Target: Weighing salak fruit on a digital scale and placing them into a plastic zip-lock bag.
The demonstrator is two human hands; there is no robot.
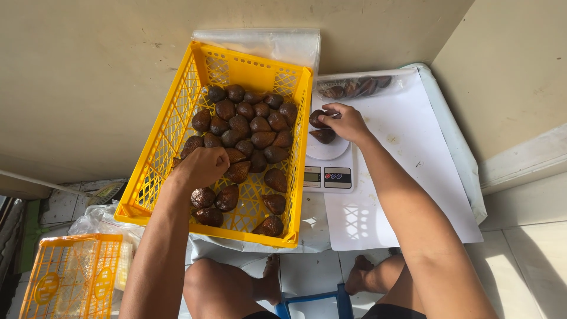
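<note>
The work in hand looks like weighing out brown, scaly snake fruits from a crate into portions, and it appears to be early in one round. The right hand (347,123) holds one fruit (317,119) in its fingers just over the white kitchen scale (328,168), fingers curled around it at the edge of the round pan. A second fruit (323,136) already lies on that pan, so the portion being weighed seems to stand at one piece set down and one arriving.

The left hand (202,166) is down inside the yellow crate (159,147), fingers bent and closed among the fruits there; whether it truly grips one I cannot tell, since the knuckles hide what lies under the palm. The heap of fruit (248,127) in the crate is large, filling most of its floor, so by my judgement most of the stock is unweighed.

Behind the scale, a clear plastic bag (354,87) with several fruits in it lies on the white sheet (413,153), which suggests one portion is already packed. A second yellow crate (71,274) sits at lower left; its contents are unclear.
</note>
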